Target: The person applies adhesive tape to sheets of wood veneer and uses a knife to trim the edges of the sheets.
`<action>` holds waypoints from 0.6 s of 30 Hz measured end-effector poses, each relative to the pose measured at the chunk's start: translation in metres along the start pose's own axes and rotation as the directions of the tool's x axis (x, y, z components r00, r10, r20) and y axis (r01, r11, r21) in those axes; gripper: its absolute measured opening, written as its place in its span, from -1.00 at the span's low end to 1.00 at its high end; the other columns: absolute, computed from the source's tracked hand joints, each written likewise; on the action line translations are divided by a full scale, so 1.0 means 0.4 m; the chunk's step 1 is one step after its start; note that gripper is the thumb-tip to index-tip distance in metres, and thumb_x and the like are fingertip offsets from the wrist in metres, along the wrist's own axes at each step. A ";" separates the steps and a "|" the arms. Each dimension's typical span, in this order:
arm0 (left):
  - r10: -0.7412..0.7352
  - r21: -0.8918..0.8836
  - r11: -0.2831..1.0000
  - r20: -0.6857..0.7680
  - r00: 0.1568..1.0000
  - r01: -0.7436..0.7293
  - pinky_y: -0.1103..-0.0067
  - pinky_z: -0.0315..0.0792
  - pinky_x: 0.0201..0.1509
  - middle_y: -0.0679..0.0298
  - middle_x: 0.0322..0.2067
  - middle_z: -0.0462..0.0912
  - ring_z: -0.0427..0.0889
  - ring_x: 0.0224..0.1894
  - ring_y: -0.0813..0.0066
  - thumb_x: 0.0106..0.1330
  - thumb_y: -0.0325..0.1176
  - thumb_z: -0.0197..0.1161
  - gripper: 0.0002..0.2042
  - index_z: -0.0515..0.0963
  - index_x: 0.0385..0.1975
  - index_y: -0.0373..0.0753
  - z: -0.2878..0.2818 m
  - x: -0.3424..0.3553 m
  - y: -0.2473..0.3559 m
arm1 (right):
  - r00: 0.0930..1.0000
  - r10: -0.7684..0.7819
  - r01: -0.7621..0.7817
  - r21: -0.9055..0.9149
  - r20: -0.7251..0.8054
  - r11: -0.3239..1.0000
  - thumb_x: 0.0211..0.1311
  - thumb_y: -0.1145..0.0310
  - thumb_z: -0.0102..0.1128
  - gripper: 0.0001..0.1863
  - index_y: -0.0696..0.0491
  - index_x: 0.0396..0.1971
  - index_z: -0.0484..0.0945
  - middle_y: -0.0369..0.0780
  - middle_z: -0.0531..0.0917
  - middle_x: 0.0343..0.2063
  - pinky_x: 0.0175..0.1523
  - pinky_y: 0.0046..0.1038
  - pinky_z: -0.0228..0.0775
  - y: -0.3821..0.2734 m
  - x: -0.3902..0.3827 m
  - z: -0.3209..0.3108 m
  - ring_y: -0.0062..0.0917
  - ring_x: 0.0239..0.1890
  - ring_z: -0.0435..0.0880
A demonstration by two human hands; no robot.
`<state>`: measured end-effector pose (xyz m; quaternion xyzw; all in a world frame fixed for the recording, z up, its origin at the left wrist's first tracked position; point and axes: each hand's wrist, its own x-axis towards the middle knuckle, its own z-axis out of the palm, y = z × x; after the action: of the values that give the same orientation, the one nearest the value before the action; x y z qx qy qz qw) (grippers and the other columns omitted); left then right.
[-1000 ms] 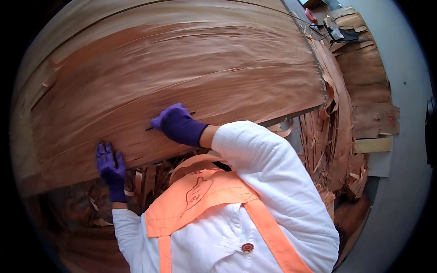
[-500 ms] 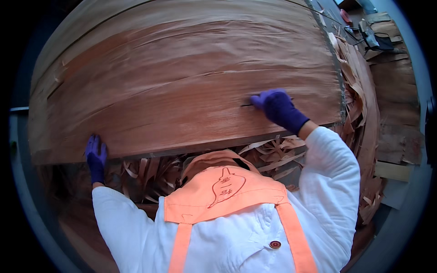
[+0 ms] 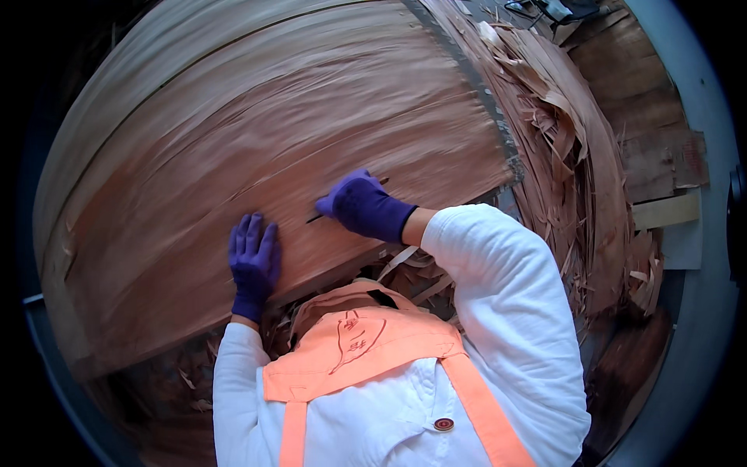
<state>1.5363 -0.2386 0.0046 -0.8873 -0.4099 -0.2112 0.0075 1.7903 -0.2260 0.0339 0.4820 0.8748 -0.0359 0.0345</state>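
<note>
A broad stack of thin reddish-brown wood veneer sheets [image 3: 187,233] spreads out in front of me, its top sheet wavy and creased. My left hand [image 3: 254,261], in a purple glove, lies flat on the sheet near its front edge, fingers stretched out. To the right of it, my gloved right hand [image 3: 364,204] is closed around a thin dark stick-like tool [image 3: 313,219]. One end of the tool points left, low over the veneer, and the other sticks out behind the fist. Whether its tip touches the sheet I cannot tell.
Torn veneer strips [image 3: 560,124] heap up along the right side of the stack. More scraps [image 3: 412,268] lie below the front edge, close to my body. Flat brown boards [image 3: 661,163] sit farther right, and a dark chair-like object [image 3: 572,9] stands at the far right.
My view has turned and shifted, so the stack lies more slanted. My left hand has come in from the left edge, nearer to the right hand, which still grips the tool.
</note>
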 end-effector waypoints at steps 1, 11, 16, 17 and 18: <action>-0.010 -0.014 1.000 0.002 1.000 0.010 0.17 0.17 0.23 0.02 0.07 0.41 0.35 0.15 0.01 0.11 -0.39 0.18 -0.67 0.51 -0.08 -0.22 0.001 -0.001 0.002 | 1.000 0.001 -0.001 0.003 0.010 1.000 0.01 0.37 0.06 -0.95 -0.12 -0.48 0.49 -0.25 0.51 -0.71 -0.48 -0.25 0.33 0.011 -0.012 -0.004 -0.33 -0.58 0.59; -0.009 0.002 1.000 0.039 0.999 0.009 0.13 0.15 0.23 0.03 0.07 0.42 0.34 0.15 -0.04 0.10 -0.43 0.16 -0.66 0.51 -0.07 -0.22 0.004 0.004 0.004 | 0.999 0.026 -0.025 -0.090 0.019 0.996 0.09 0.36 0.01 -0.86 -0.18 -0.34 0.49 -0.26 0.53 -0.60 -0.51 -0.32 0.32 0.251 -0.190 -0.011 -0.39 -0.53 0.59; -0.019 0.015 1.000 0.061 0.998 0.018 0.12 0.13 0.24 0.03 0.10 0.40 0.31 0.17 -0.05 0.10 -0.43 0.13 -0.65 0.50 -0.05 -0.22 0.008 0.001 0.005 | 0.989 0.064 -0.036 -0.206 0.131 0.978 0.10 0.40 -0.03 -0.81 -0.18 -0.28 0.47 -0.29 0.53 -0.51 -0.40 -0.34 0.33 0.405 -0.294 -0.024 -0.44 -0.44 0.58; -0.017 0.019 1.000 0.065 0.998 0.016 0.12 0.13 0.25 0.03 0.10 0.40 0.31 0.18 -0.05 0.10 -0.44 0.13 -0.65 0.50 -0.05 -0.22 0.009 0.003 0.005 | 0.988 0.067 -0.028 -0.260 0.141 0.965 0.09 0.40 -0.02 -0.82 -0.16 -0.30 0.46 -0.29 0.53 -0.51 -0.39 -0.34 0.33 0.442 -0.316 -0.018 -0.44 -0.44 0.58; -0.017 0.023 1.000 0.069 0.997 0.015 0.11 0.13 0.25 0.03 0.10 0.39 0.31 0.18 -0.05 0.11 -0.44 0.13 -0.65 0.50 -0.05 -0.22 0.006 0.004 0.006 | 0.986 0.069 -0.018 -0.313 0.151 0.950 0.08 0.40 -0.02 -0.84 -0.15 -0.32 0.45 -0.29 0.53 -0.51 -0.39 -0.33 0.32 0.477 -0.338 -0.011 -0.44 -0.44 0.58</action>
<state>1.5400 -0.2387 0.0033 -0.8907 -0.4193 -0.1757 0.0017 2.0237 -0.2375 0.0453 0.4854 0.8531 0.0642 0.1805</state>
